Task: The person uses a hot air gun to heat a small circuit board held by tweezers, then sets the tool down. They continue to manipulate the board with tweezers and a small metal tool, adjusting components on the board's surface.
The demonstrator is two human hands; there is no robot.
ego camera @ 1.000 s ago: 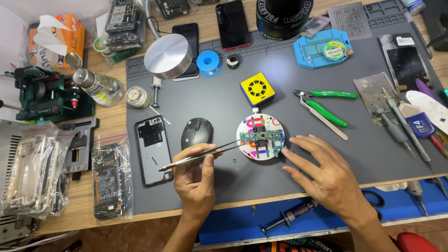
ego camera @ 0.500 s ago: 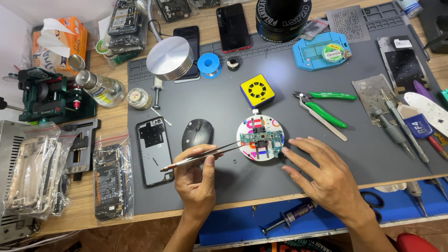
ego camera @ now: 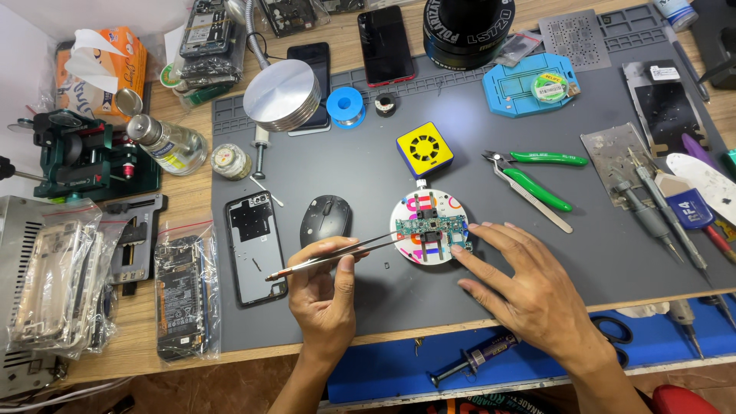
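Left hand [ego camera: 326,287] pinches a pair of tweezers [ego camera: 337,257] between thumb and fingers, near their middle; the tips reach right to the green circuit board [ego camera: 431,227]. The board sits clamped on a round white holder [ego camera: 429,228], near the middle of the grey work mat [ego camera: 368,322]. Right hand [ego camera: 529,287] lies flat on the mat, fingers spread, holding nothing; fingertips touch or nearly touch the holder's right rim, contact hard to tell. Tweezer tips look closed or nearly so; too small to tell whether they carry a part.

To do this step well, likely: the left wrist stays rested on the mat so the tips don't shake. The right fingertips brace the holder so it can't turn or slide. Light pressure at the tips only, since parts on the board are tiny and may flick off. The tweezers should come in low and near level, as they lie now.

Nearby: a dark mouse [ego camera: 325,218] just left of the holder, below it the tweezers' back end. A phone back cover [ego camera: 254,245] lies toward the mat's left edge. A yellow cube [ego camera: 424,149] sits just above the holder. Green-handled cutters [ego camera: 537,176] lie to the right, well clear of the hands. A syringe [ego camera: 475,360] lies on the blue strip at the table's front edge.
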